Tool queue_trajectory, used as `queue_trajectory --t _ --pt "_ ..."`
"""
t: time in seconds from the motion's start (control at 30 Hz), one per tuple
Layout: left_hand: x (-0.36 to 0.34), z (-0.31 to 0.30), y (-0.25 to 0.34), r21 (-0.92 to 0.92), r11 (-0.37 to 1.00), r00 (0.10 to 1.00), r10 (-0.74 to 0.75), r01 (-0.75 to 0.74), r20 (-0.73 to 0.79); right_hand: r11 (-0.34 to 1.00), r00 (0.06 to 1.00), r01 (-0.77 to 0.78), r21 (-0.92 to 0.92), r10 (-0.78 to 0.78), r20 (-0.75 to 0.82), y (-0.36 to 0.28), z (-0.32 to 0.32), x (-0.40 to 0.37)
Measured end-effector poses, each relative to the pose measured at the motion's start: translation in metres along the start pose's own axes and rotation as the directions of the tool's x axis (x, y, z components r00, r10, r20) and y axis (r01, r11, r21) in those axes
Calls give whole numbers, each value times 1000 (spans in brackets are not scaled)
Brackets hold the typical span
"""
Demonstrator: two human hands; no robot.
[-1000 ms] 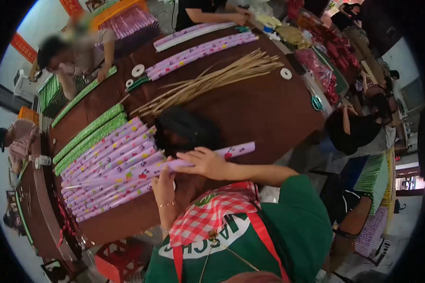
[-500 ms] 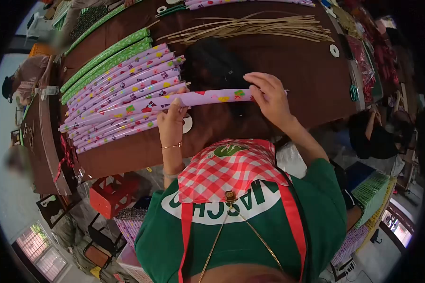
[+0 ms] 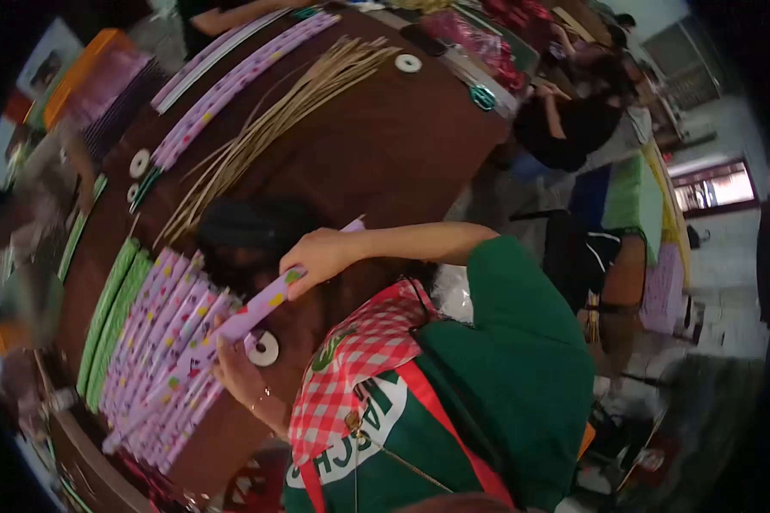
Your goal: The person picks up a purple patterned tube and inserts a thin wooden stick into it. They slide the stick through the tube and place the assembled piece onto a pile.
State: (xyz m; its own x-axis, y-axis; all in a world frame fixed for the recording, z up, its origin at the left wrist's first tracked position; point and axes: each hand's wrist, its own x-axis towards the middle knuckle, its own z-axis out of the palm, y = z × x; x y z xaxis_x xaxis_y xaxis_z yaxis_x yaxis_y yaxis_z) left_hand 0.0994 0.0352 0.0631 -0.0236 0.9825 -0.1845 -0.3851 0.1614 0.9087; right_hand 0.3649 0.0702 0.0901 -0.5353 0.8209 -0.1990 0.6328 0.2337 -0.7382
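Observation:
A long purple patterned roll [image 3: 246, 317] lies slanted over a row of similar purple rolls [image 3: 150, 332]. My left hand [image 3: 236, 369] has its fingers around the middle of it, beside a white tape ring [image 3: 263, 349]. Farther up the same roll, my right hand [image 3: 320, 258] is closed on it near its upper end. Two green patterned rolls [image 3: 111, 312] lie at the left of the row. A dark soft item [image 3: 252, 229] sits just beyond my hands.
Thin brown sticks [image 3: 295, 107] lie across the brown table [image 3: 385, 145]. More purple rolls [image 3: 231, 90], tape rings [image 3: 408, 63] and green scissors [image 3: 482, 97] are on it. A person in black [image 3: 573, 128] sits at the right; another person's arm [image 3: 239, 14] reaches in at the top.
The view has turned, so the table and rolls appear slanted. Both hands still hold the roll, and my right hand's raised fingers have closed down on it.

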Motion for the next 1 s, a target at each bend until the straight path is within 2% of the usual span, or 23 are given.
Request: queue_trajectory --t 0.03,0.1,0.13,0.23,0.27,0.33,0.37,0.43,0.6,0.67,0.77,0.83,0.87,1.0 --pt "3 5 0 22 1000 1000 -3 3 -28 998 999 38 -44 -38 -2 -2 0 -1" --pt "1 17 6 24 998 997 -55 53 48 999 1000 4 -54 -3 16 -13 -2 -5" --pt "0 23 6 13 999 998 -35 35 52 998 1000 -11 -62 11 -8 -12 0 -1" --pt "2 36 8 6 999 995 -37 36 89 971 983 -85 226 44 178 -12 -2 1" --pt "2 39 8 10 999 995 -35 34 94 970 984 -82 228 43 171 -9 0 -1" --pt "2 41 10 39 999 988 -9 3 151 898 974 -59 437 -44 221 2 8 -5" --pt "1 38 12 39 999 983 -31 25 181 897 975 -56 439 -46 218 9 14 -6" --pt "3 33 12 69 997 977 -47 33 208 867 948 90 489 -225 225 18 22 -10" --pt "2 26 15 111 993 977 -53 31 205 882 936 62 467 -213 279 26 22 -28" --pt "1 23 21 82 997 977 -22 5 211 823 924 -172 541 -56 379 26 9 -35" --pt "4 18 26 93 993 978 50 -69 201 831 924 -152 535 -73 376 38 -8 -50" --pt "3 23 30 70 997 991 26 -36 131 810 922 -162 563 -78 378 36 -14 -56" --pt "4 19 25 35 998 984 36 -42 173 812 921 -169 559 -71 382 34 -17 -59" --pt "2 14 23 48 998 984 -40 31 176 805 912 -163 571 -98 398 36 -13 -65"
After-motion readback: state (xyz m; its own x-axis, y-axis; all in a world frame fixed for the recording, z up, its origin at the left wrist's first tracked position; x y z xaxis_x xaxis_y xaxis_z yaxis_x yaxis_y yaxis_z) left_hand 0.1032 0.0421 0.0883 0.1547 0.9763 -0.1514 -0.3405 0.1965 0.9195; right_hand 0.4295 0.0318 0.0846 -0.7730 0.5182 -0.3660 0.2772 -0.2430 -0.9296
